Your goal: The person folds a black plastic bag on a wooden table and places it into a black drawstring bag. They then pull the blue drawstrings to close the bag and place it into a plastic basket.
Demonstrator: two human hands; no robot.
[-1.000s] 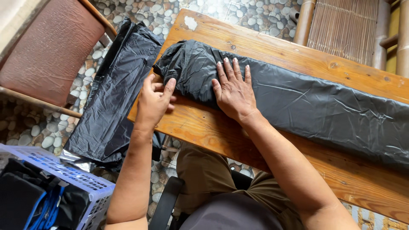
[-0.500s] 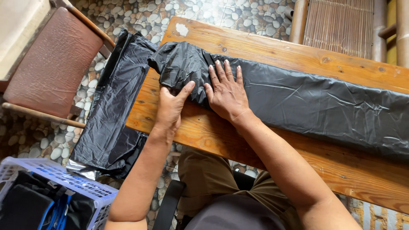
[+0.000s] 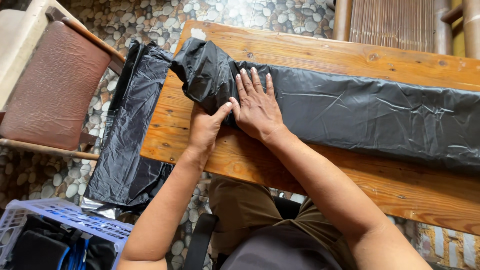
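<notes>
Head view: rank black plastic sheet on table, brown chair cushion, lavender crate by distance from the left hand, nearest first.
From the left hand:
1. Black plastic sheet, touching it, on the wooden table.
2. Brown chair cushion, off to the left, beyond the table edge.
3. Lavender crate, bottom-left on the floor; close to the cushion's distance, slightly farther.

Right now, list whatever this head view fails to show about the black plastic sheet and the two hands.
- Black plastic sheet: its far end is cut off by the right edge.
- Sheet under the right hand: hidden by the palm.
- Left hand: fingertips hidden in the bunched fold.
- Sheet's hanging end: its lowest part is hidden behind the crate.
</notes>
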